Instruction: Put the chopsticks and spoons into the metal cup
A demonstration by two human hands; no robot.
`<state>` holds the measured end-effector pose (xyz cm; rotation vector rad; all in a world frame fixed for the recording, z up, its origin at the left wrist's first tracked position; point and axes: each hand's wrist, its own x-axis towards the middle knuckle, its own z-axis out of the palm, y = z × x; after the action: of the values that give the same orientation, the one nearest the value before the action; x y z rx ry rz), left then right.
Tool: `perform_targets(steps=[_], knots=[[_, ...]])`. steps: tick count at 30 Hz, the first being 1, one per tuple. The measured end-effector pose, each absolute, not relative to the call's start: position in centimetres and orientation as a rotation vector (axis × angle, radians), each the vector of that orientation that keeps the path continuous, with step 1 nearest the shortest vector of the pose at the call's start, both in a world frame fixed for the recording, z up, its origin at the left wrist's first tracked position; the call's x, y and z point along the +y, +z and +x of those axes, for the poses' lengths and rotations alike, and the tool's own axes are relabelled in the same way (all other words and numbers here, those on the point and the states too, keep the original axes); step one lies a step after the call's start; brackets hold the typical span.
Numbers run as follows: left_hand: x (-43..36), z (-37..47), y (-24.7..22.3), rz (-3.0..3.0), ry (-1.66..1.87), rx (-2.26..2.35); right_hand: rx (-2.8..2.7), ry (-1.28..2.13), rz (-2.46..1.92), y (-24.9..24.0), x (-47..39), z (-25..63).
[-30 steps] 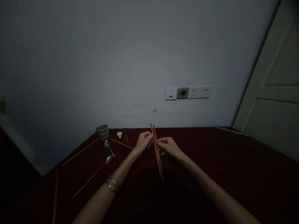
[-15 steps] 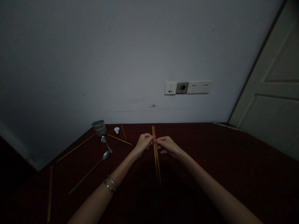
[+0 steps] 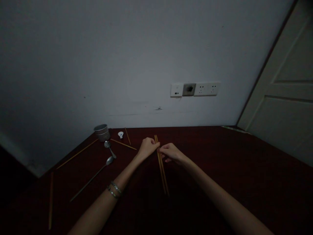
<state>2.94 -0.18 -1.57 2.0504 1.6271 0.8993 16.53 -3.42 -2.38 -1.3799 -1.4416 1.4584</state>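
Note:
A pair of wooden chopsticks (image 3: 162, 171) slants over the dark red table, their lower ends spread slightly apart. Near the upper end, my left hand (image 3: 147, 147) is closed around them, its thumb lying across the front. My right hand (image 3: 171, 152) pinches at them from the other side, just below that thumb. Some of its fingertips are hidden. Left of my hands lie a small metal spoon (image 3: 110, 150) and a long-handled spoon (image 3: 109, 160). Close by is a short white spoon (image 3: 120, 134).
A metal cup (image 3: 102, 132) stands at the table's back left. Single chopsticks lie near it, one (image 3: 124, 144) pointing towards my left hand, and another thin stick (image 3: 51, 200) rests at the far left. Behind the table (image 3: 220, 163) rises a wall with sockets (image 3: 195, 89); a door (image 3: 288, 98) is at right.
The chopsticks' upper end has tilted left, and my left hand has turned and shifted left, its thumb now across them. The whole view has moved slightly.

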Motion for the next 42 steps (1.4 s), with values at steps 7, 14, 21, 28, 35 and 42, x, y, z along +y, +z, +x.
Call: perform_targets(steps=[7, 14, 21, 28, 35, 42], knots=[[0.0, 3.1, -2.3, 2.091, 0.719, 1.678, -1.475, 1.496, -1.418, -3.4, -3.6, 16.3], [-0.2, 2.6, -2.7, 1.850, 0.616, 1.486, -1.483, 1.518, -1.436, -3.9, -3.6, 16.4], [0.2, 2.1, -4.1, 1.568, 0.646, 1.234, -1.507, 1.557, -1.414, -4.3, -3.5, 16.8], [0.4, 1.8, -4.4, 1.345, 0.631, 1.102, -1.531, 1.585, -1.380, -4.1, -3.7, 17.3], [0.7, 1.6, -4.6, 1.252, 0.662, 1.097, -1.533, 1.598, -1.400, -3.9, -3.7, 17.3], [0.6, 1.6, -4.7, 1.293, 0.638, 1.103, -1.549, 1.596, -1.392, -4.4, -3.4, 17.4]])
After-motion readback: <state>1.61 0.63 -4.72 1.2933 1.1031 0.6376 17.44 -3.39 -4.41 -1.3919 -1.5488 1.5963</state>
